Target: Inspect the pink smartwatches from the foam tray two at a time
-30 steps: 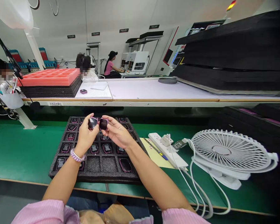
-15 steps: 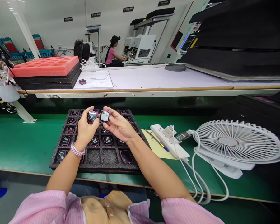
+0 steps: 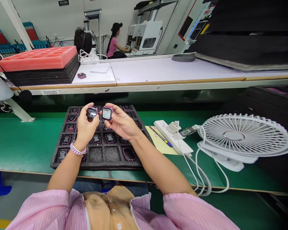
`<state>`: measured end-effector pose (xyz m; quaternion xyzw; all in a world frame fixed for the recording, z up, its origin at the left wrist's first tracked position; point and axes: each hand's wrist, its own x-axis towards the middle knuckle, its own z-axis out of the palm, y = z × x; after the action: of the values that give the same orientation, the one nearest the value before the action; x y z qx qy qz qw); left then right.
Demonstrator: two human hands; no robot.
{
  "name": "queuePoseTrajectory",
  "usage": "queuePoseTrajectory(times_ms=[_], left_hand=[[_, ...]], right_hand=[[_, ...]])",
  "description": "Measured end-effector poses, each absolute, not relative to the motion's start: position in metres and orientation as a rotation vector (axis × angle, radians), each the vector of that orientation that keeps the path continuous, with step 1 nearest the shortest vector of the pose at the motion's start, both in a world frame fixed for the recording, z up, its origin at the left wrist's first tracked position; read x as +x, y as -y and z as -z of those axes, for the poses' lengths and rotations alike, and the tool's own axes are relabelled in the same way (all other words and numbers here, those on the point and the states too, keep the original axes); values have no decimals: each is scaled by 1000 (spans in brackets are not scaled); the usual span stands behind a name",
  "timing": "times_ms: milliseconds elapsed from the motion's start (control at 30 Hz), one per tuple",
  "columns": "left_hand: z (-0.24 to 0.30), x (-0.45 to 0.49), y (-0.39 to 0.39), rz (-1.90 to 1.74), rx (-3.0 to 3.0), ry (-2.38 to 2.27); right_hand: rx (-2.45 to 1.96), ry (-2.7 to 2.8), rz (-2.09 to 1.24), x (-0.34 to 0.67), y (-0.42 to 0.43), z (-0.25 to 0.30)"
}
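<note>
My left hand (image 3: 85, 127) is closed around a smartwatch case (image 3: 92, 113) with a purple rim and a mostly dark, glossy screen. Close beside it, my right hand (image 3: 122, 123) grips a second smartwatch case (image 3: 107, 113), whose screen is lit pale with small dark text I cannot read. Both are held above a black foam tray (image 3: 55, 161) on the green bench. More purple-rimmed watch cases sit in the tray's square pockets, many with white text on dark screens. A watch case with a blank screen (image 3: 129, 154) lies front right. My hands and forearms hide part of the tray.
Right of the tray are a yellow paper (image 3: 156, 140), a pen (image 3: 166, 141), a white power strip (image 3: 175, 137) with cables and a white fan (image 3: 235, 135). Pink foam trays (image 3: 38, 59) stand on the shelf (image 3: 144, 71) above. A person in pink (image 3: 113, 44) sits beyond.
The camera view has tilted down slightly, so the scene shifts upward. Both hands still hold the two watch cases, with the right one's lit screen turned a little more upright.
</note>
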<state>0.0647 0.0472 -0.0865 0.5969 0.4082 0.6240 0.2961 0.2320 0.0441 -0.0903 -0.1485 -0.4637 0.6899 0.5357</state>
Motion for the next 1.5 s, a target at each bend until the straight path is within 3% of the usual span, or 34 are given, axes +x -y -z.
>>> queuePoseTrajectory(times_ms=[1500], left_hand=[[86,67,-42,-1582,1565,-994]], right_hand=[[-376,1151,-1584,232,-38,88]])
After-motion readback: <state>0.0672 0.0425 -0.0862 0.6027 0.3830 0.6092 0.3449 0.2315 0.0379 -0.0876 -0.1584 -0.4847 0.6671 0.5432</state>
